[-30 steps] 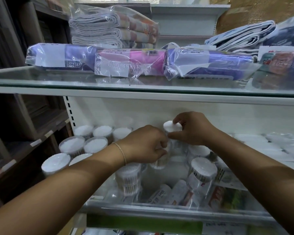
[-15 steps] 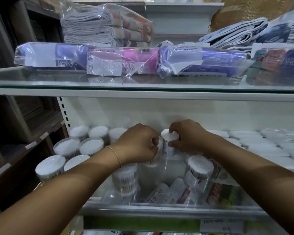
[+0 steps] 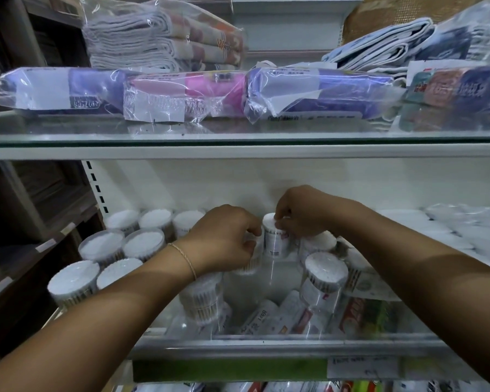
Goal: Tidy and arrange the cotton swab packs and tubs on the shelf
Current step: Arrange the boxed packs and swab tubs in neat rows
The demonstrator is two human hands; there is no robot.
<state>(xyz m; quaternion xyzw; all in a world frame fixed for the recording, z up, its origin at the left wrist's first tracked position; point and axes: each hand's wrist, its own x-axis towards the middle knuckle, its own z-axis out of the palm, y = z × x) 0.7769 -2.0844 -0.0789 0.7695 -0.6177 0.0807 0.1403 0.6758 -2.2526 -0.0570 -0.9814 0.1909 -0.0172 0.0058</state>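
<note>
Two clear plastic swab tubs are kept upright, presumably for alignment: right tub [image 3: 276,243] pinched by right hand [image 3: 303,213], left tub [image 3: 251,260] gripped by left hand [image 3: 224,239].

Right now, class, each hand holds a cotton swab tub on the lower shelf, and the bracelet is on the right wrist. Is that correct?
No. The head view shows the bracelet on the left wrist, not the right. The rest holds: on the lower shelf, the left hand holds the left tub and the right hand holds the right tub.
</note>
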